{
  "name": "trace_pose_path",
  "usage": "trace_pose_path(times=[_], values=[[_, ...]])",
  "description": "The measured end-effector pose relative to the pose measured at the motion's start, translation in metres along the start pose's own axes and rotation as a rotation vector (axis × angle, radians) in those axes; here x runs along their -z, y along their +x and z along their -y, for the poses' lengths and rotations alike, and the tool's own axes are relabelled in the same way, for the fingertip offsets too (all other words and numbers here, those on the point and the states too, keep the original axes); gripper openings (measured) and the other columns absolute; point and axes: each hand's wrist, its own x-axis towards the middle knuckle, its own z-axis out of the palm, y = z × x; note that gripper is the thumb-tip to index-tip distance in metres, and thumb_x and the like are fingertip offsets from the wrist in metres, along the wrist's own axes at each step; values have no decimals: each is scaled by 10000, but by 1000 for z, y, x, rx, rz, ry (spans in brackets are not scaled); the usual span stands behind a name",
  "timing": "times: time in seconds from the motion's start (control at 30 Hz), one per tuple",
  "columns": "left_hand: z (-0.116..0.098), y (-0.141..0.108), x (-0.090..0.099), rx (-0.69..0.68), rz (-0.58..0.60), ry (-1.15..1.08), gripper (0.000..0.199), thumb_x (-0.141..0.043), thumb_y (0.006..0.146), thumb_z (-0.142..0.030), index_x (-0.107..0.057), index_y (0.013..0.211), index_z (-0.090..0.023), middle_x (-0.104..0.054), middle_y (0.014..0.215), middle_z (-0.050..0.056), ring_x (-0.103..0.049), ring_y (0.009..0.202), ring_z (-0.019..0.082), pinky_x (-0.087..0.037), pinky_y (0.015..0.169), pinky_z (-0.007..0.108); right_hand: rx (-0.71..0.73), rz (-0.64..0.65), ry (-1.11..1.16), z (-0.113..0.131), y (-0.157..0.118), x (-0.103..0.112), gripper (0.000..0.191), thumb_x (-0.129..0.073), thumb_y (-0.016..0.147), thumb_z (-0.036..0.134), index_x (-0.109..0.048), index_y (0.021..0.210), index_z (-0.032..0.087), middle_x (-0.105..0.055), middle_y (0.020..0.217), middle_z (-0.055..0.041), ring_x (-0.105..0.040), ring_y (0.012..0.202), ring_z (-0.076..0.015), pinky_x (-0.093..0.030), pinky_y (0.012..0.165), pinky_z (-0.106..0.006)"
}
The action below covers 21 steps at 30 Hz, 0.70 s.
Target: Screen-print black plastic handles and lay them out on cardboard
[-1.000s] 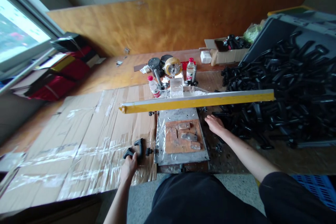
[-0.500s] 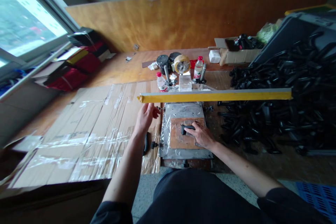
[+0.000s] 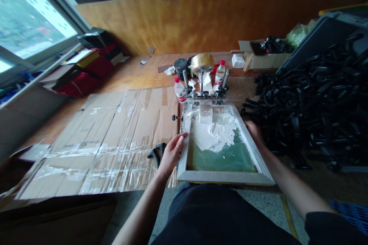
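A metal-framed screen lies lowered over the work plate, its green mesh smeared with white paste. My left hand is at the frame's left side, fingers closed along its edge. At the right side my right hand holds the frame's edge, its fingers partly hidden. A clear scraper block rests on the paste at the screen's far end. Two black curved handles lie on the cardboard just left of my left hand. Whatever is under the screen is hidden.
Cardboard covers the bench at left. A large pile of black handles lies at right. Behind the screen stand clamps, two bottles, a tape roll and a black can. Red boxes sit by the window.
The raised screen has swung down flat over the plate, covering the handle there. My right hand has moved from that handle to the frame's right edge. Two handles now show on the cardboard.
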Motion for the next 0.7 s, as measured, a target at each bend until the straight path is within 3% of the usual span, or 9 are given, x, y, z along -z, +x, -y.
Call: trace_pose_path(times=[0.1,0.17,0.23,0.33,0.43,0.6,0.7], values=[[42,5,-8,49,-12,99,694,-575,827,-561,-465,1425,-228,-592,710,-19,-462,553,101,-342,516,205,48,-121,-24,15,30,7,317,-519,918,334,-662,1121,138,-614,1150,-124,-629,981,-233,-531,861,-371],[63,13,-14,47,-31,206,685,-561,837,-532,-441,1438,-226,-551,660,-43,-461,546,100,-353,536,207,204,-99,-68,45,47,-4,455,-662,822,258,-586,1260,161,-528,1323,-151,-554,1158,-282,-490,948,-426],[76,20,-17,43,-39,296,651,-545,843,-519,-467,1415,-218,-540,652,-47,-483,559,107,-376,561,217,327,25,-140,76,59,-22,542,-740,760,240,-565,1265,149,-518,1339,-161,-498,1214,-308,-451,986,-445],[86,27,-17,41,-43,341,617,-533,846,-521,-505,1380,-212,-573,693,-29,-534,612,128,-406,595,236,361,269,-207,103,60,-45,283,-738,772,227,-638,1029,161,-649,1064,-113,-569,1036,-269,-464,883,-380],[93,29,-15,51,-27,345,619,-506,861,-529,-495,1387,-202,-605,746,-9,-573,677,148,-419,625,250,451,404,-222,102,38,-50,41,-646,826,166,-635,863,181,-663,876,-65,-582,890,-221,-435,771,-311],[96,29,-15,56,-13,353,637,-489,868,-542,-477,1402,-195,-638,823,12,-587,725,162,-414,648,260,839,550,-192,87,-3,-22,185,-520,792,36,-639,836,170,-662,843,-67,-557,836,-205,-381,712,-305],[93,28,-16,67,-26,351,642,-484,866,-558,-489,1391,-187,-638,826,15,-583,717,162,-405,639,261,872,621,-141,87,-1,-12,156,-562,743,57,-636,784,188,-652,781,-44,-551,792,-193,-360,678,-294]])
